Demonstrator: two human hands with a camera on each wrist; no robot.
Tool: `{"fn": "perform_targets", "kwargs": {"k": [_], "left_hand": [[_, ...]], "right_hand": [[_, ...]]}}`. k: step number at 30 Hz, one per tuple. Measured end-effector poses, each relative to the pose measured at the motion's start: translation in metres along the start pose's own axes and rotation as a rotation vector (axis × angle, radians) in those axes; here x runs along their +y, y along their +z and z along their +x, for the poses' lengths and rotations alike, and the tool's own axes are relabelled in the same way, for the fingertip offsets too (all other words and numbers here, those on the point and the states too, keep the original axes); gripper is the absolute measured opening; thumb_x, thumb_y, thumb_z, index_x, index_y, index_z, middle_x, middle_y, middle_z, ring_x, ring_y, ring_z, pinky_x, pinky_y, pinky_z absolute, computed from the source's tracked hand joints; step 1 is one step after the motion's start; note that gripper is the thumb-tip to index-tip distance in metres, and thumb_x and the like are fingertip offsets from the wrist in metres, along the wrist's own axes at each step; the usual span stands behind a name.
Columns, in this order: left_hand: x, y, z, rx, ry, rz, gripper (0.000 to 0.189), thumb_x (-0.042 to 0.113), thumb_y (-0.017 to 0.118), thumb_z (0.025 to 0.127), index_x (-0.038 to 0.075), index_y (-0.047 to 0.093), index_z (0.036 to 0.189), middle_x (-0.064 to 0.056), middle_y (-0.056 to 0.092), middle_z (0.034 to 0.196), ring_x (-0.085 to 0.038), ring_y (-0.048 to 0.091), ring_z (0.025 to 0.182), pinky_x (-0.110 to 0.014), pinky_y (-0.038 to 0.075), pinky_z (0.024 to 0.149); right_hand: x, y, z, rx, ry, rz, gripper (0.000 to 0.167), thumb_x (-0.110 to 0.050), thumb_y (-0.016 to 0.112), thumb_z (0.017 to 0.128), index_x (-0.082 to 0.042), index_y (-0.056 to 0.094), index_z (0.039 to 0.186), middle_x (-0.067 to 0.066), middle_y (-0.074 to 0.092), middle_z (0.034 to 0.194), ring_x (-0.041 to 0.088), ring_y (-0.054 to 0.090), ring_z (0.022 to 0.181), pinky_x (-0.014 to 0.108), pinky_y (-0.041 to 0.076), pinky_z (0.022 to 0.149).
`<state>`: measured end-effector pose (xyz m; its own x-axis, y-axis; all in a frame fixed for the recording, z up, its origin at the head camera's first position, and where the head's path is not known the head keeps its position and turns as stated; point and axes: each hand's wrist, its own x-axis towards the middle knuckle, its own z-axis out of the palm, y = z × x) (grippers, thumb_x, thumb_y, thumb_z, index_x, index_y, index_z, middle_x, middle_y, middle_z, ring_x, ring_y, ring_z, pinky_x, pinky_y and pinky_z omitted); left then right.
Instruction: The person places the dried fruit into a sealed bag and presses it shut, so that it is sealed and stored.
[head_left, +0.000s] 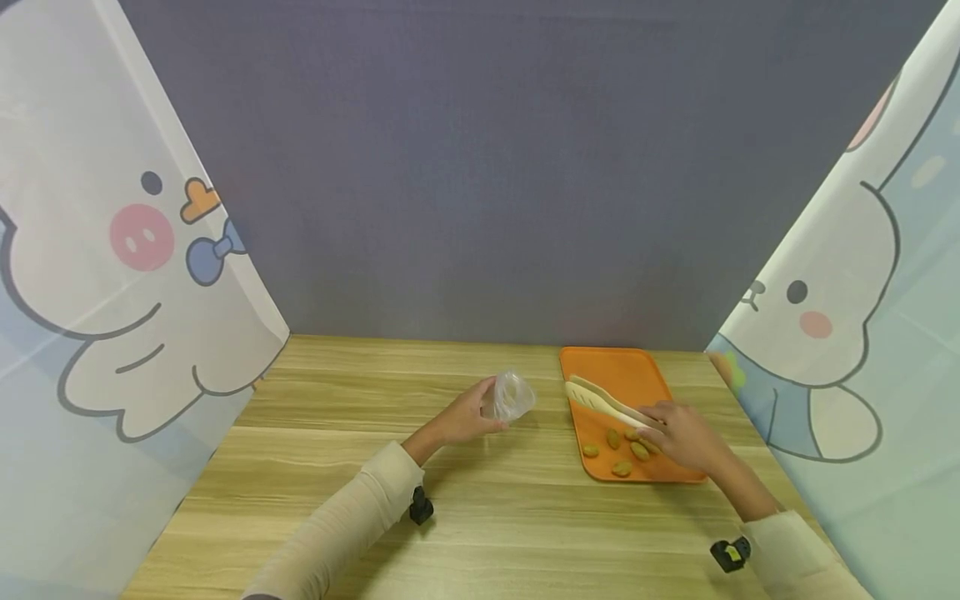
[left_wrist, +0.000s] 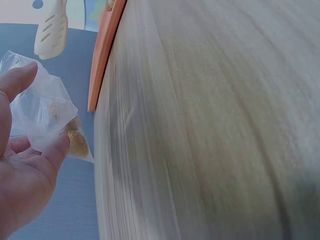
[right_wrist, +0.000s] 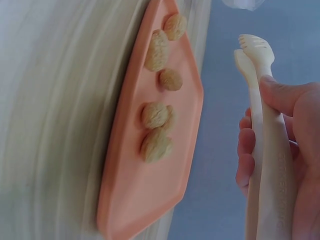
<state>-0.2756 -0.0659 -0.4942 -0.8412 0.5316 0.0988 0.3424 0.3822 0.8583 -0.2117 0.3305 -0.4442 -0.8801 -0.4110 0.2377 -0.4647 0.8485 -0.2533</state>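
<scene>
My left hand [head_left: 467, 414] holds a clear plastic bag [head_left: 514, 397] above the table, its opening spread between thumb and fingers. Inside the bag, the left wrist view shows brown, wrinkled oval pieces [left_wrist: 77, 144] at the bottom. My right hand [head_left: 686, 437] grips cream-coloured tongs [head_left: 597, 400] over the orange tray [head_left: 617, 365]. The slotted tips point left toward the bag, apart from it, and sit close together; I see nothing between them. Several similar oval pieces [right_wrist: 155, 115] lie scattered on the near part of the tray, partly hidden by the right hand in the head view.
The wood-grain table [head_left: 322, 400] extends left of the tray and in front of it. A grey panel [head_left: 450, 183] stands along the back. Cartoon-printed sheets [head_left: 90, 350] flank both sides, the right one near the tray and right arm.
</scene>
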Motion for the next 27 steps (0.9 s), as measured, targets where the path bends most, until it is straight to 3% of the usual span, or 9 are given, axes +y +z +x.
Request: {"fn": "perform_targets", "kwargs": {"k": [8, 14, 23, 27], "left_hand": [[0.0, -0.001, -0.001, -0.001, -0.01, -0.008, 0.09, 0.021, 0.08, 0.087, 0.003, 0.029, 0.159, -0.018, 0.053, 0.144, -0.032, 0.057, 0.123, -0.051, 0.053, 0.1], [-0.001, -0.001, 0.0, -0.004, -0.006, -0.008, 0.09, 0.023, 0.081, 0.087, 0.004, 0.029, 0.159, -0.017, 0.053, 0.143, -0.031, 0.057, 0.123, -0.05, 0.053, 0.099], [-0.003, -0.002, 0.0, -0.004, -0.023, 0.012, 0.091, 0.026, 0.08, 0.087, 0.005, 0.029, 0.159, -0.015, 0.052, 0.145, -0.028, 0.057, 0.123, -0.047, 0.054, 0.099], [-0.002, -0.002, -0.001, -0.001, -0.026, 0.009, 0.091, 0.025, 0.08, 0.087, 0.005, 0.028, 0.16, -0.016, 0.051, 0.147, -0.03, 0.056, 0.124, -0.048, 0.053, 0.1]], "right_hand": [[0.009, 0.002, -0.009, 0.013, -0.044, -0.004, 0.03, -0.019, 0.076, 0.092, 0.0, 0.075, 0.115, 0.007, 0.075, 0.101, 0.017, 0.067, 0.08, 0.034, 0.054, 0.068], [0.016, 0.005, -0.015, 0.024, -0.07, 0.008, 0.029, -0.017, 0.078, 0.089, -0.001, 0.076, 0.113, 0.006, 0.076, 0.1, 0.014, 0.067, 0.077, 0.03, 0.053, 0.064], [0.024, 0.015, -0.025, 0.089, -0.166, 0.004, 0.03, -0.015, 0.084, 0.081, 0.0, 0.078, 0.106, -0.002, 0.074, 0.087, -0.003, 0.053, 0.068, 0.022, 0.042, 0.056], [0.027, 0.017, -0.03, 0.062, -0.157, 0.072, 0.03, -0.014, 0.082, 0.082, 0.002, 0.077, 0.107, -0.004, 0.072, 0.086, -0.006, 0.046, 0.069, 0.021, 0.039, 0.056]]}}
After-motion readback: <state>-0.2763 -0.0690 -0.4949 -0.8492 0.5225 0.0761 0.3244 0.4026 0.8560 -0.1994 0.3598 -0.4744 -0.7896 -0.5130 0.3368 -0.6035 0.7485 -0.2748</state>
